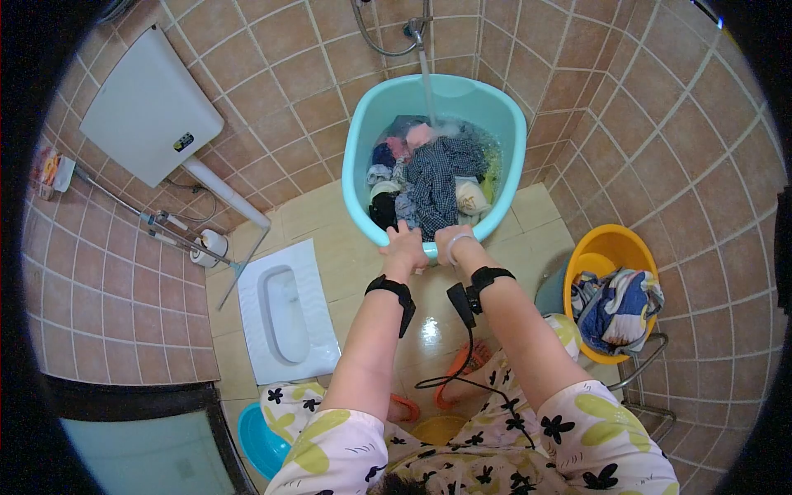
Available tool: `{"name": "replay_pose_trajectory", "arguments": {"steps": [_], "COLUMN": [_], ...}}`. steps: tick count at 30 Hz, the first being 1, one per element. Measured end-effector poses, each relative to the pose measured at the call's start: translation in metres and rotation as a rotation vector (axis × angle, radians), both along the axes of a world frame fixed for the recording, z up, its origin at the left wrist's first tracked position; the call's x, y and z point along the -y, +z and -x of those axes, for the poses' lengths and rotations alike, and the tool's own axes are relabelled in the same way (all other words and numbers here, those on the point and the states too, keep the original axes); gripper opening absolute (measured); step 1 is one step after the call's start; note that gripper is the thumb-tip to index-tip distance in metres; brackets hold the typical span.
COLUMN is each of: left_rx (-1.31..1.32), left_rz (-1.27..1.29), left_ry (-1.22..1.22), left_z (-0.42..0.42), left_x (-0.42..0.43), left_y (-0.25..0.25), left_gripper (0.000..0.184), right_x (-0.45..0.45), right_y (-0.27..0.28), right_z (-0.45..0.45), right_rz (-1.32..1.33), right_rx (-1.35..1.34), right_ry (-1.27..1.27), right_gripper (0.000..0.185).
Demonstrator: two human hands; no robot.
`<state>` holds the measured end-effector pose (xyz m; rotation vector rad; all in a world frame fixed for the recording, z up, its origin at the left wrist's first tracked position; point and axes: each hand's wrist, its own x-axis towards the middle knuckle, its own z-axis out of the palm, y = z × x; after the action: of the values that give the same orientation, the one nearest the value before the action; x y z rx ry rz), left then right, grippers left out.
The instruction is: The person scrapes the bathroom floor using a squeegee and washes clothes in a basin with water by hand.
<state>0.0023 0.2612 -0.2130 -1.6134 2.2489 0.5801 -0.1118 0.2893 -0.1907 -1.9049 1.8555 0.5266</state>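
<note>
A large light-blue plastic tub (353, 177) holds water and a heap of wet clothes. On top of the heap lies a dark checked shirt (441, 169), which reaches down to the near rim. My left hand (404, 246) is closed over that near rim, with some fingers inside and others below the edge. Beside it, my right hand (456, 242) curls over the same rim, its fingertips partly hidden. Water runs from a tap (416, 30) into the tub. Around the shirt are pink, black, white and yellow-green garments.
A squat toilet (285, 309) is set in the floor at left, below a white cistern (153, 107). To the right, a yellow basin (615, 239) contains blue-and-white cloth. A blue basin (257, 441) sits at lower left. A black cable (472, 334) hangs from the right wrist strap.
</note>
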Motion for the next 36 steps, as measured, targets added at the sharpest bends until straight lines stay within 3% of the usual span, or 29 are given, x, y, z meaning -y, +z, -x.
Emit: {"name": "replay_pose_trajectory", "arguments": {"steps": [10,13,15,16,18,20,21,23,24,25,27,28,29,32,34,36], "left_rx": [-0.018,-0.040,-0.101,-0.105,-0.077,-0.098,-0.101,-0.119,-0.110,-0.098,-0.108,-0.103,-0.105,-0.088,-0.059,-0.040], "left_rz": [-0.014,0.035,0.100,0.106,0.121,0.136,0.160,0.223,0.229,0.185,0.154,0.150,0.138,0.098,0.039,0.054], "left_ry": [0.014,0.006,0.018,0.016,0.035,0.024,-0.003,-0.029,-0.024,-0.018,0.002,-0.009,-0.011,-0.015,-0.022,-0.022], "left_z": [0.000,-0.003,-0.004,-0.002,-0.001,-0.003,-0.003,-0.004,-0.003,-0.002,0.000,-0.001,-0.002,-0.001,0.001,0.000], "left_x": [-0.003,-0.006,-0.004,-0.001,-0.002,-0.004,-0.003,-0.001,-0.001,-0.001,-0.002,-0.003,-0.003,0.003,0.000,0.001], "left_y": [0.006,-0.001,-0.008,-0.009,-0.016,-0.020,-0.023,-0.031,-0.028,-0.017,-0.017,-0.019,-0.020,-0.009,-0.006,-0.006], "left_gripper": [0.072,0.067,0.062,0.062,0.062,0.061,0.061,0.063,0.063,0.063,0.062,0.062,0.062,0.066,0.070,0.071], "right_x": [-0.001,0.006,0.016,0.035,0.086,0.112,0.121,0.131,0.142,0.157,0.111,0.118,0.132,0.116,0.118,0.096], "right_y": [0.001,0.004,0.017,0.005,-0.043,-0.055,-0.062,-0.081,-0.117,-0.172,-0.087,-0.104,-0.134,-0.137,-0.107,-0.080], "right_z": [0.001,0.005,0.018,0.041,0.090,0.096,0.100,0.110,0.115,0.119,0.087,0.097,0.113,0.112,0.100,0.090], "right_rz": [0.016,-0.038,-0.276,-0.270,0.227,0.233,0.236,0.141,0.145,0.243,0.230,0.226,0.012,0.235,-0.275,-0.116], "right_rx": [0.018,0.027,0.258,0.254,0.800,0.567,0.570,0.141,0.150,0.202,0.184,0.188,0.247,0.127,0.066,0.154], "right_ry": [0.004,0.010,0.080,0.078,0.839,-0.370,-0.365,-0.167,-0.162,-0.489,-0.614,-0.626,-0.653,-0.301,0.017,-0.015], "right_gripper": [0.033,0.034,0.039,0.039,0.045,0.051,0.051,0.052,0.052,0.050,0.045,0.045,0.043,0.072,0.054,0.055]}}
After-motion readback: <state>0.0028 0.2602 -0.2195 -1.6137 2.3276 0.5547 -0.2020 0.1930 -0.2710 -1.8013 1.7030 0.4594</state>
